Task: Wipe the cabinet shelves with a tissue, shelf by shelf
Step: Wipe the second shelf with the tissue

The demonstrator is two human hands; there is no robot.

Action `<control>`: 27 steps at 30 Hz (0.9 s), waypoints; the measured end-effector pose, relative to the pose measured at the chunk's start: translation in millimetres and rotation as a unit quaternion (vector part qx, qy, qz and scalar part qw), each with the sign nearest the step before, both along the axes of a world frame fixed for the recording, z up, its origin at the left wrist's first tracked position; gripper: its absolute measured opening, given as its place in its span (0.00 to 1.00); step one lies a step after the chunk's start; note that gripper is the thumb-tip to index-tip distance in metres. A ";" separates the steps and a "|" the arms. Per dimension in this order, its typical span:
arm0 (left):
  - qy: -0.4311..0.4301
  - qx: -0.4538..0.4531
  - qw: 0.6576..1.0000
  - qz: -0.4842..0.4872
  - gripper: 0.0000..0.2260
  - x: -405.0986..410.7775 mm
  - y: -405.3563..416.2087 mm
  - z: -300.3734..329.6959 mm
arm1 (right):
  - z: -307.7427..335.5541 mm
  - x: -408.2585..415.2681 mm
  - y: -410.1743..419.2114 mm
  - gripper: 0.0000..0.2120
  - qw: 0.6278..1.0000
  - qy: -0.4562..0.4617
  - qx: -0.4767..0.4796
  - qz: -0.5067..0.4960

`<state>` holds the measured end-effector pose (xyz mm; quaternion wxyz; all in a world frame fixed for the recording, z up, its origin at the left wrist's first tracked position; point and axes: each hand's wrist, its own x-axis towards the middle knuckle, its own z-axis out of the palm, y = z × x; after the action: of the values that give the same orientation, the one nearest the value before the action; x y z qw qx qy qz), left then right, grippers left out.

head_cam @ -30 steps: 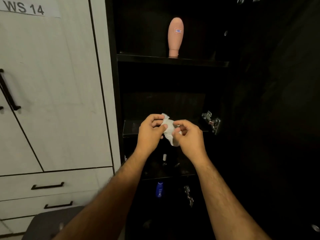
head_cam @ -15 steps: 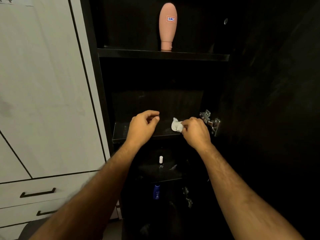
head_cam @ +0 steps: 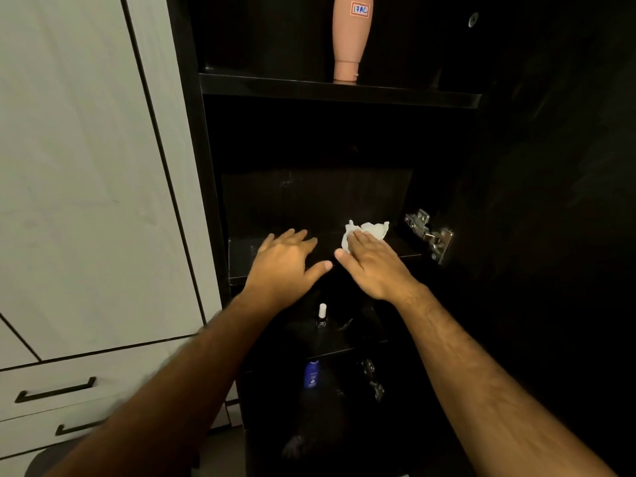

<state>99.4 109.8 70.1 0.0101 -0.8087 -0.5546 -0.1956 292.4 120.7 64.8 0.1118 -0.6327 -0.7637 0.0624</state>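
White tissue (head_cam: 370,230) pressed under flat right hand (head_cam: 373,265) on shelf (head_cam: 406,251); left hand (head_cam: 284,265) flat, fingers apart.

Middle shelf (head_cam: 241,251): both hands sit on its front half; dark bare strip behind them to the back panel. Hinge (head_cam: 428,235) juts in just right of it. Above it, tall open bay, capped by upper shelf (head_cam: 395,94) carrying pink bottle (head_cam: 351,39).
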 end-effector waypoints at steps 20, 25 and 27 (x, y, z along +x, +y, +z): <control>-0.027 -0.031 0.998 -0.049 0.22 -22.2 17.4 -2.4 | 5.9 -12.7 -8.9 0.28 0.997 -0.051 -0.050 0.034; -0.036 -0.035 0.997 -0.060 0.23 -25.7 20.0 -6.2 | 8.4 28.0 -2.6 0.27 0.997 -0.046 -0.054 -0.038; -0.038 -0.033 0.997 -0.057 0.23 -25.0 21.1 -6.6 | 11.4 27.1 16.9 0.29 0.995 -0.051 -0.057 -0.072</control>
<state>74.3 130.9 63.4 -0.0487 -0.8312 -0.5135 -0.2078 319.5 137.6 76.2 0.0408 -0.6934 -0.7164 0.0652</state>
